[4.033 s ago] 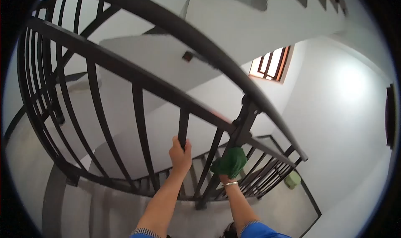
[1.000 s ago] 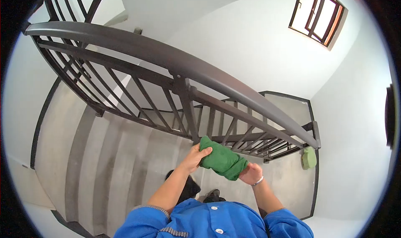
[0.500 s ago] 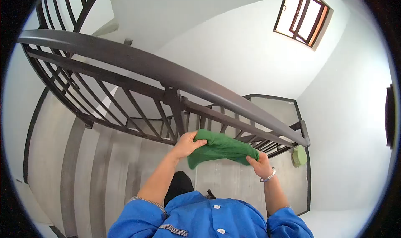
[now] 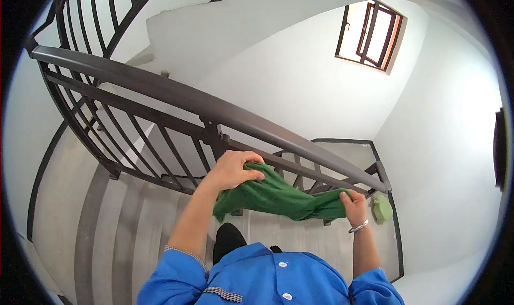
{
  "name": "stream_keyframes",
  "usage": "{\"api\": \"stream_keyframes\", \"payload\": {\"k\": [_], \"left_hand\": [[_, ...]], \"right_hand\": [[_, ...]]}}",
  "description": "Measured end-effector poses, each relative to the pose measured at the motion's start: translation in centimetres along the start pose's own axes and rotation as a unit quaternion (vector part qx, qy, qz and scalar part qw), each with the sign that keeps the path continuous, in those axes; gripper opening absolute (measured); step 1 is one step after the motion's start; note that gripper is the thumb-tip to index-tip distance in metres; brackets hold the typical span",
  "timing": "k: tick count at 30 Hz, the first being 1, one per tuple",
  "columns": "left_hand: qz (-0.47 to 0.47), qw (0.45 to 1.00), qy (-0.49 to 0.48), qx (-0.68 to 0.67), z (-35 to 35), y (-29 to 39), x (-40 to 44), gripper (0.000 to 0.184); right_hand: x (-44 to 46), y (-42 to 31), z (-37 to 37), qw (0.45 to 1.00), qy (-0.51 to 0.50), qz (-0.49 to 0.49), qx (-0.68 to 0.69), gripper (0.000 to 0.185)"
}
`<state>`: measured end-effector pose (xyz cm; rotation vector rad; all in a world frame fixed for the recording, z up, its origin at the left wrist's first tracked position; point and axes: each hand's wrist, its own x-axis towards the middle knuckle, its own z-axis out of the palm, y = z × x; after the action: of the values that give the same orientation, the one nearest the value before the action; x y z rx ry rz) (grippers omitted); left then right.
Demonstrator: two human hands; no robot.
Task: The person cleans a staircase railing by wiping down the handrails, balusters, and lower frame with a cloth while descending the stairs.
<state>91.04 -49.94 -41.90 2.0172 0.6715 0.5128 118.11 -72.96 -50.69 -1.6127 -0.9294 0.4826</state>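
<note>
Cloth (image 4: 284, 195): green, creased, sagging slightly between its held ends; located before the dark railing (image 4: 160, 91). Left end pinched in left hand (image 4: 233, 170); right end, right hand (image 4: 354, 207).

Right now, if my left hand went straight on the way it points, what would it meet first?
Your left hand, gripping the green cloth, would likely meet the dark railing first, though the gap's depth is unclear.

The green cloth (image 4: 284, 198) is plain, soft and creased, pulled out lengthwise in gathered folds. Its 10 o'clock side is in the left hand (image 4: 229, 171), its 3 o'clock end in the right hand (image 4: 354, 207). A loose corner hangs at 8 o'clock; the railing (image 4: 214, 111) is at 12.
</note>
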Motion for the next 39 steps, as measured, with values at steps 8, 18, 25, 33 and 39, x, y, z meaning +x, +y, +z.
{"api": "stream_keyframes", "payload": {"k": [8, 18, 25, 33, 39], "left_hand": [[0.124, 0.982, 0.071, 0.121, -4.1, 4.6, -0.9, 0.013], [0.444, 0.848, 0.122, 0.263, 4.3, 10.2, 9.0, 0.023], [-0.079, 0.986, 0.089, -0.117, 8.8, -9.0, -2.6, 0.047], [-0.142, 0.848, 0.04, -0.509, 14.9, -11.4, -7.9, 0.038], [-0.161, 0.915, 0.181, -0.323, 11.7, -12.1, -5.5, 0.02]], "right_hand": [[0.7, -1.2, -9.1, 0.984, 0.159, -0.072, -0.018, 0.013], [1.0, -0.1, 11.5, 0.917, -0.374, -0.023, 0.133, 0.041], [-0.6, -0.6, 14.4, 0.893, -0.185, 0.169, 0.374, 0.025], [-0.9, -1.2, 13.3, 0.881, -0.308, 0.196, 0.302, 0.021], [1.9, 1.7, 8.9, 0.965, -0.218, 0.123, 0.072, 0.022]]}}
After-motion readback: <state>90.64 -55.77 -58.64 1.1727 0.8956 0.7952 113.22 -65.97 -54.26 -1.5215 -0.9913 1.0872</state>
